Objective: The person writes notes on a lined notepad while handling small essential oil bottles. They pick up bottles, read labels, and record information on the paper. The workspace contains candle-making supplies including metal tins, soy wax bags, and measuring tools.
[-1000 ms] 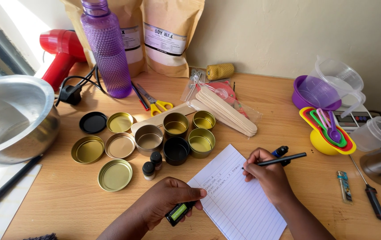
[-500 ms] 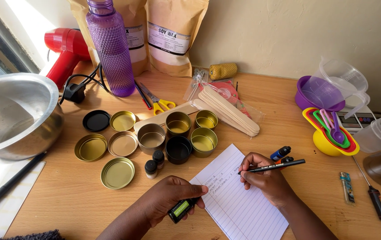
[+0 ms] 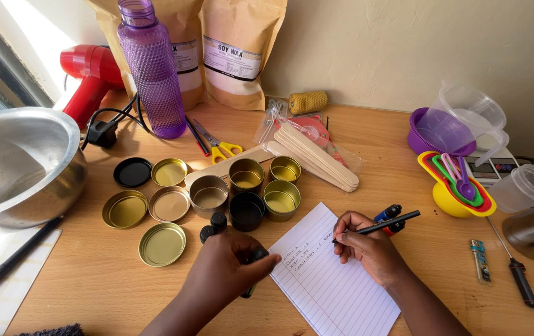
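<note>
White lined paper sheet sits near the wooden bench front edge, right hand gripping a black pen on it, left hand clutching a small dark object beside its left edge.

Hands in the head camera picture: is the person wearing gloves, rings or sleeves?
No. The left hand and right hand are bare: no gloves, rings, watch or bracelets show. Both forearms are uncovered to the picture's bottom edge, so no sleeve is in view.

right hand holds a black pen on lined paper; left hand grips a small dark bottle.
</note>
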